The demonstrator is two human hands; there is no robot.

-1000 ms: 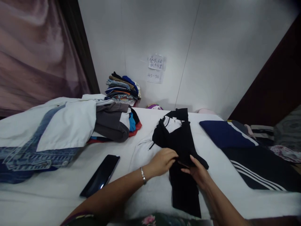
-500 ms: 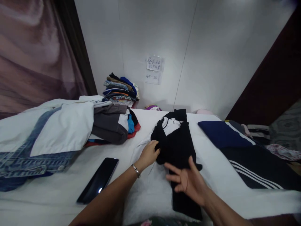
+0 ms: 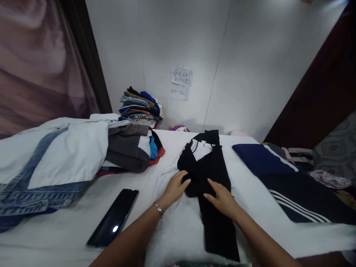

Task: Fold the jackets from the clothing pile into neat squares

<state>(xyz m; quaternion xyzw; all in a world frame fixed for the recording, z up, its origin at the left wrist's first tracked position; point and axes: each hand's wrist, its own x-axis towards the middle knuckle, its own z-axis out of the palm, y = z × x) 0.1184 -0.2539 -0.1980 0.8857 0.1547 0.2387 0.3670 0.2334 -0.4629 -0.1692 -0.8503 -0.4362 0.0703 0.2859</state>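
A black garment with a white lining at its V-shaped neck point(image 3: 207, 167) lies in front of me, its neck end away from me. A long black part of it hangs down toward me on the right side. White cloth point(image 3: 175, 233) lies under and beside it. My left hand point(image 3: 175, 188) rests at the garment's left edge, thumb apart from the fingers. On its lower right part lies my right hand point(image 3: 224, 200), fingers stretched out and thumb apart. Neither hand pinches any fabric that I can make out.
A dark phone point(image 3: 114, 218) lies left of my left arm. Denim and white clothes point(image 3: 69, 152) and a grey garment point(image 3: 128, 148) are heaped at left. Folded clothes point(image 3: 140, 105) are stacked against the wall. Navy striped clothes point(image 3: 294, 193) lie at right.
My right hand has come down from above the garment and now lies flat on it. The garment's lower right corner no longer sticks out. My left hand stays at the left edge.
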